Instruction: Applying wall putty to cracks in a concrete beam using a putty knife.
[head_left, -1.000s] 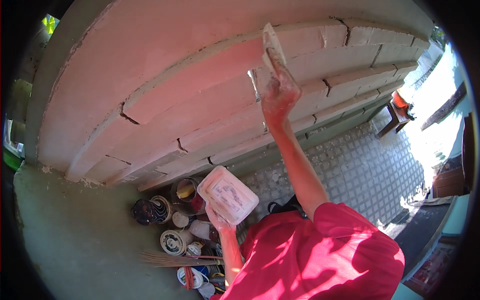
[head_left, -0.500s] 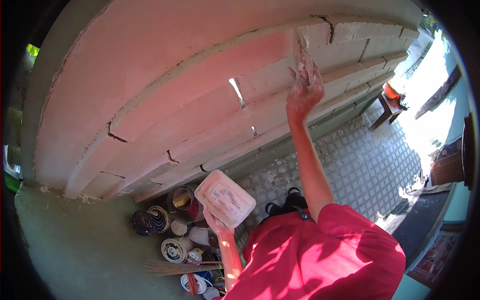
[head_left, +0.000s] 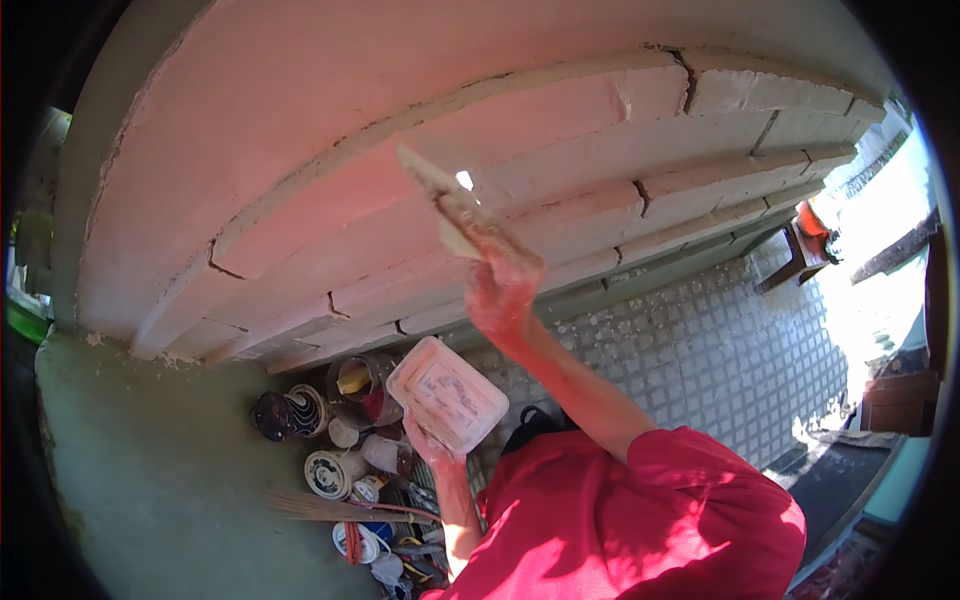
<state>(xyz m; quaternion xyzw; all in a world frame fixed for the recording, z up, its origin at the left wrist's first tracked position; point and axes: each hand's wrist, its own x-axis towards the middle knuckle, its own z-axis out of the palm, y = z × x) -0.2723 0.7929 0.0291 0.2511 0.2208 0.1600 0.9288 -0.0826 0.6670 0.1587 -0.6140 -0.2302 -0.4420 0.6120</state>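
Note:
A flat, putty-smeared scraper [head_left: 432, 190] rises from my right hand [head_left: 505, 295], which is closed round it in front of the stepped, plastered wall [head_left: 260, 100]; whether its blade touches the wall I cannot tell. The wall has pale ledges, dark cracks and a small gap showing light behind the blade. My left hand [head_left: 430, 440] grips a shallow white plastic container [head_left: 445, 390] smeared with pale pink paste, lower down in the middle of the view.
Paint cans and buckets [head_left: 335, 470] and a straw broom [head_left: 315, 505] crowd the lower left beside a green wall [head_left: 150, 470]. A tiled floor [head_left: 700, 340] runs right, toward a wooden table [head_left: 800, 260] with an orange object and a wooden cabinet [head_left: 890, 405].
My right hand with the scraper first moved right along the wall, then swung back left and a little lower. My left hand and the container have barely shifted.

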